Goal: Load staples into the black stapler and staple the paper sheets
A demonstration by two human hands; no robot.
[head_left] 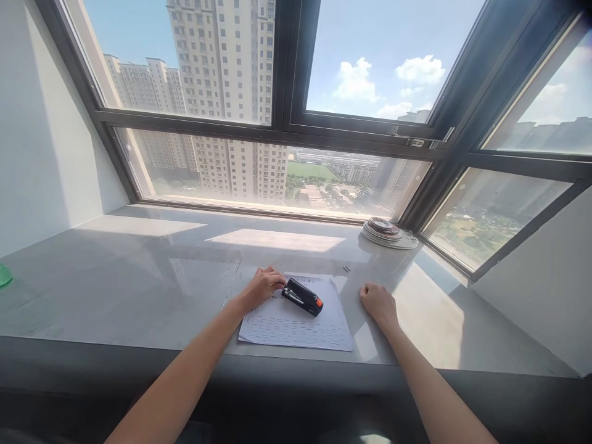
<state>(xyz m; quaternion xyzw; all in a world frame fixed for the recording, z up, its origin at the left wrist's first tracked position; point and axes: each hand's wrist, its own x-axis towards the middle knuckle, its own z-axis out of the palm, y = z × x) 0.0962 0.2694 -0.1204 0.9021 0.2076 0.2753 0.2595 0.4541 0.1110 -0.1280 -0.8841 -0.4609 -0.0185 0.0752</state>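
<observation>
A black stapler (303, 297) with an orange-red end lies at a slant over sheets of paper (296, 333) covered in rows of writing or print. My left hand (264, 287) is closed, its fingertips pinching the stapler's left end; the exact grip is partly hidden. Right of the paper, my right hand (379, 302) rests on the sill as a loose fist, apart from the stapler, with nothing seen in it. Small metallic pieces, which look like a strip of staples (346, 269), lie just beyond the paper's top right corner.
The broad grey windowsill (139, 283) ends in a front edge near my forearms. A stack of plates or round mats (388, 234) stands in the back right corner by the window frame (351, 143). A green object (4, 275) shows at the far left.
</observation>
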